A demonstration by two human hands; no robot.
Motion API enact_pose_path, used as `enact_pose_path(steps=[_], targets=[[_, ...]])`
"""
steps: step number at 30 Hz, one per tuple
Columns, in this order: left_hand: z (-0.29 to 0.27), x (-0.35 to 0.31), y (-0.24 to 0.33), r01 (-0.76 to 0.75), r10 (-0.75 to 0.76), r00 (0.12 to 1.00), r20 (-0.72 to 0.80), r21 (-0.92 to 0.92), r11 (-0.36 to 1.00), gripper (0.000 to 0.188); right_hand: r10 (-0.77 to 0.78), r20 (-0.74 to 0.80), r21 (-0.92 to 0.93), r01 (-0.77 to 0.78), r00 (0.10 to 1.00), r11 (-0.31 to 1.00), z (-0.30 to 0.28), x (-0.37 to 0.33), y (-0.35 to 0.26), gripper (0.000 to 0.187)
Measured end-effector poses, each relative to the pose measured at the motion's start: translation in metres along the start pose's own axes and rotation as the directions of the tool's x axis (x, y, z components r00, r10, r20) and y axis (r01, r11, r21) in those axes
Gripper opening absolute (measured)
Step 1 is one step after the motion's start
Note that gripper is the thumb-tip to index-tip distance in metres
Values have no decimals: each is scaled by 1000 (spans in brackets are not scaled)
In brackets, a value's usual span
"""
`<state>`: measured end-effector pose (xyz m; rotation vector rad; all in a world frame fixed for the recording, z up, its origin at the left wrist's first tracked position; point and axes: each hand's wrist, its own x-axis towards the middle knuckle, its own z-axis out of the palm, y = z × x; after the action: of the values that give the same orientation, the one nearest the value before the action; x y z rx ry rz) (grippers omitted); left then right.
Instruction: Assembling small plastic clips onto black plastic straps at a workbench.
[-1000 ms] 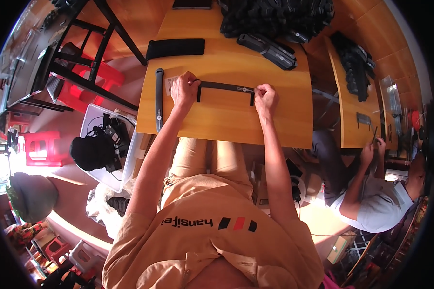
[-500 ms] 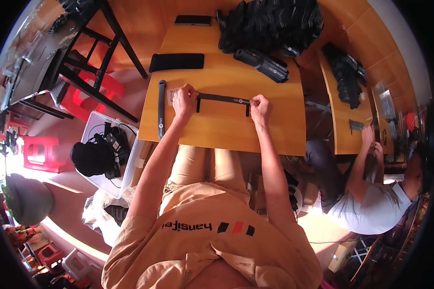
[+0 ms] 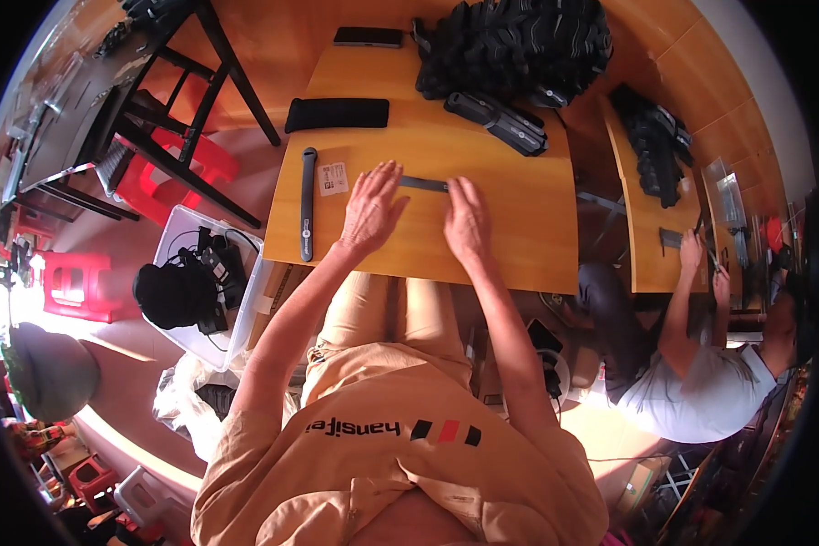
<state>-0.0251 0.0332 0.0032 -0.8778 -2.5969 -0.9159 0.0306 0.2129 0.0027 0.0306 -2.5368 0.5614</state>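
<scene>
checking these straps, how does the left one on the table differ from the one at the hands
The left strap points away from the person; the middle strap lies crosswise. The left strap shows whole; the middle strap shows only between the left hand and right hand. Both are dark and narrow.

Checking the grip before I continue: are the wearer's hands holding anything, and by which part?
Cannot tell if gripped: the left hand and right hand hide the ends of the strap between them.
</scene>
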Motion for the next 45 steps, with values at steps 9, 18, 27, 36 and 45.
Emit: enact_pose_path(steps=[9, 18, 27, 36, 45], targets=[[13, -14, -13, -74, 28, 979, 201, 228, 971, 68, -79, 302, -199, 143, 950, 969, 17, -16, -5, 60], [11, -17, -16, -62, 12, 979, 203, 241, 968, 72, 38, 292, -309, 56, 956, 949, -2, -22, 27, 59], [15, -25, -13, -32, -2, 991, 132, 257, 966, 84, 22, 305, -233, 52, 952, 971, -15, -24, 37, 55], [-65, -58, -7, 411, -378, 901, -212, 141, 901, 60, 116, 158, 42, -124, 981, 991, -17, -26, 41, 51], [-81, -81, -50, 653, -637, 738, -224, 1, 757, 25, 114, -13, 84, -113, 993, 990, -20, -31, 42, 33]])
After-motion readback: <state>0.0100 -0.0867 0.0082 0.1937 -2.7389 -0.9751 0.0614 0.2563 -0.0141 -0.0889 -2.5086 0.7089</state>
